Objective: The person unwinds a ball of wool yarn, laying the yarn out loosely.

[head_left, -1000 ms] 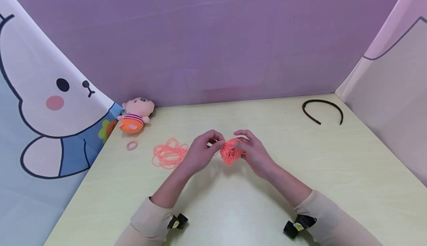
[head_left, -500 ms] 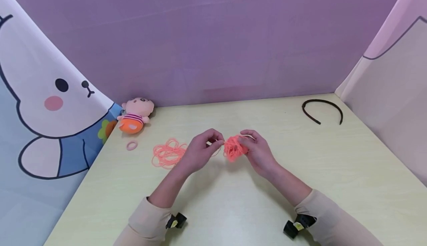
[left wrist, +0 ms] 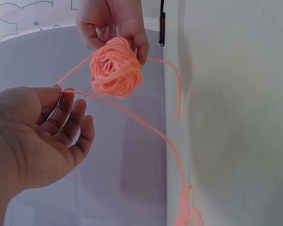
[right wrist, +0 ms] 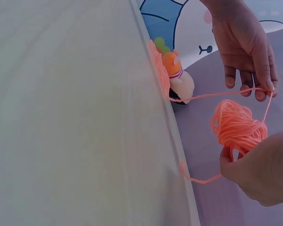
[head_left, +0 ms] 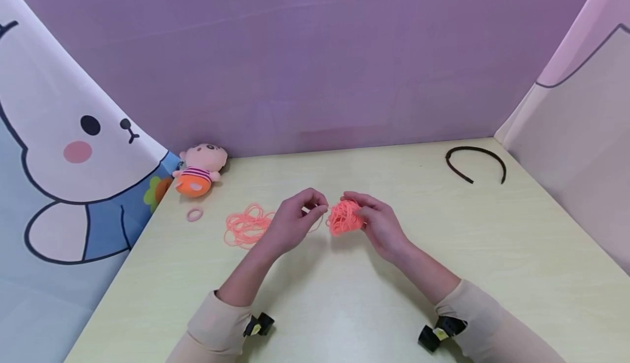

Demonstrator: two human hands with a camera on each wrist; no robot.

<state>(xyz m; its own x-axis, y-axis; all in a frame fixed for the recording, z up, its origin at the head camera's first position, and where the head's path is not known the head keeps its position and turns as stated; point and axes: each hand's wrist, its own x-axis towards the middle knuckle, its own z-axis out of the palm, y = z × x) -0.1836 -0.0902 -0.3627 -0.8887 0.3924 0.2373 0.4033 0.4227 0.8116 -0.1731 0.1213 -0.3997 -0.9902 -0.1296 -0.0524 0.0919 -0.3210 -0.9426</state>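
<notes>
My right hand [head_left: 386, 229] holds a small ball of coral yarn [head_left: 343, 218] between its thumb and fingers, above the table. Between thumb and forefinger, my left hand [head_left: 291, 221] pinches a single strand of that yarn. In the left wrist view the strand [left wrist: 127, 111] runs from the left fingertips down to the loose yarn, and another stretch reaches up to the ball. A short loose tail [right wrist: 200, 181] hangs from the ball in the right wrist view. On the table left of my left hand lies a loose heap of the same yarn [head_left: 246, 226], partly hidden by that hand.
A plush doll [head_left: 199, 169] in an orange bottom sits at the back left, with a pink ring [head_left: 194, 215] in front of it. A black headband [head_left: 477, 150] lies at the back right. Printed fabric walls [head_left: 315, 68] enclose the table [head_left: 492, 243].
The yarn ball has turned in my right hand and shifted slightly right. My left hand has moved a little left and up, still pinching the strand.
</notes>
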